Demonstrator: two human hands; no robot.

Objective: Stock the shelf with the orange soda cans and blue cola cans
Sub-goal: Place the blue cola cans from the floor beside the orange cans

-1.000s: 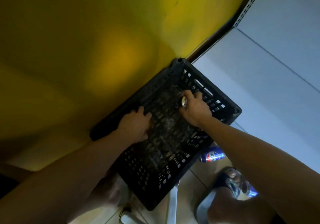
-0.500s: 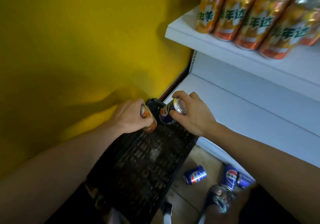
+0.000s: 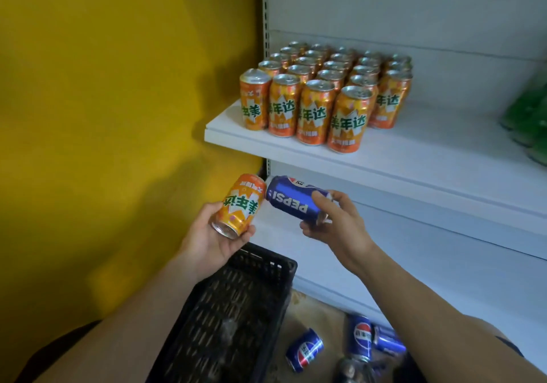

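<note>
Orange metal soda can (image 3: 239, 206) lies tilted in the upturned left hand (image 3: 208, 242), fingers curled round it, below the white shelf board (image 3: 393, 160). The right hand (image 3: 339, 230), palm down, clamps its fingers on a blue metal cola can (image 3: 293, 201), also below that board.

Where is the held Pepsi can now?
Head view, centre: the Pepsi can lies in the right hand, beside the orange soda can in the left hand.

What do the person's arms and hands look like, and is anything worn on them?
The left hand and the right hand are bare: no gloves, no rings, no watch visible. Both forearms are bare too; no sleeve shows on them.
</note>
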